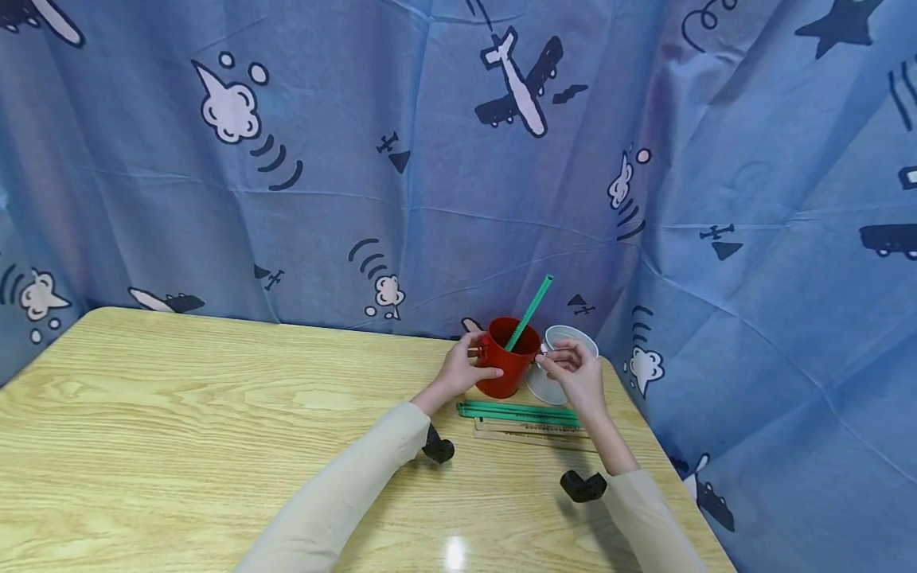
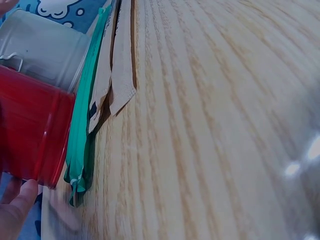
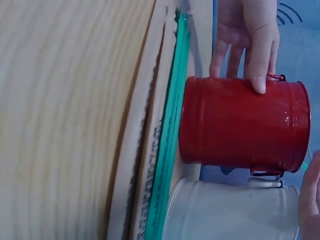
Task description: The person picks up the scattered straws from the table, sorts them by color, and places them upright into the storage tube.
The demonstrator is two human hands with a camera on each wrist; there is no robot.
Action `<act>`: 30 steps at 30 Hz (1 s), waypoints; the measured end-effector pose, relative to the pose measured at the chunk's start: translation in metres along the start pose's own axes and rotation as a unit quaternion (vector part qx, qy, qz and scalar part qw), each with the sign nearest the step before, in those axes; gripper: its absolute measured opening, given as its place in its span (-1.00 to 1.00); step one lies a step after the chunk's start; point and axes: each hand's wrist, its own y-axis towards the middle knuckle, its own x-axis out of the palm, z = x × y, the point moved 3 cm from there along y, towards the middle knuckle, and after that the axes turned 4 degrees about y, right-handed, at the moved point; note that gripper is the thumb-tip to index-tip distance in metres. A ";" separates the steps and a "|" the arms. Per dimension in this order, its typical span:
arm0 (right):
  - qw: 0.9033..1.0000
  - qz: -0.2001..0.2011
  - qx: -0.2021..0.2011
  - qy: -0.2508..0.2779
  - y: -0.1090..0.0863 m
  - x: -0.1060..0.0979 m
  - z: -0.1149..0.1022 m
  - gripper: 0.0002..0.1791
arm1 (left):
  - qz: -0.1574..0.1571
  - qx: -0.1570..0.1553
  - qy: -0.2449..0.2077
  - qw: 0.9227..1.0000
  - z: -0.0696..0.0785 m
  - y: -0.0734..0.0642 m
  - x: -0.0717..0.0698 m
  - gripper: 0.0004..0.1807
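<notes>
A red metal bucket (image 1: 507, 372) stands upright at the table's back right, with one long thin green packet (image 1: 531, 312) leaning up out of it. My left hand (image 1: 462, 366) holds the bucket's left side, thumb across the front in the right wrist view. Beside it, to the right, stands a white metal bucket (image 3: 227, 212). My right hand (image 1: 576, 378) hovers in front of the white bucket's rim, fingers loosely bent, its thumb and forefinger near the red bucket's right handle mount. Nothing shows between those fingers.
In front of the buckets lie more long green packets (image 1: 519, 412) and, nearer, brown paper-wrapped packets (image 1: 530, 434) with dark print, all side by side. A blue patterned curtain (image 1: 329, 159) hangs behind and to the right. Wooden tabletop (image 1: 215, 430) stretches left.
</notes>
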 end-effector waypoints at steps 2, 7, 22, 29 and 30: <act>1.000 -0.025 -0.003 -0.015 -0.002 -0.001 0.001 -0.52 | 0.001 0.002 0.003 1.000 0.001 -0.001 0.000 -0.23; 0.995 -0.083 -0.027 -0.040 -0.007 -0.004 0.005 -0.53 | 0.000 0.001 0.003 1.000 0.002 -0.001 0.000 -0.24; 0.974 -0.208 -0.055 -0.072 -0.009 -0.009 0.030 -0.56 | 0.000 0.007 -0.005 1.000 0.001 0.000 0.000 -0.24; 0.959 -0.266 -0.036 -0.088 -0.009 -0.008 0.041 -0.56 | 0.002 0.011 0.002 1.000 -0.001 0.000 0.001 -0.25; 0.957 -0.273 -0.036 -0.090 -0.009 -0.008 0.042 -0.55 | 0.002 0.012 0.002 1.000 -0.001 0.000 0.001 -0.25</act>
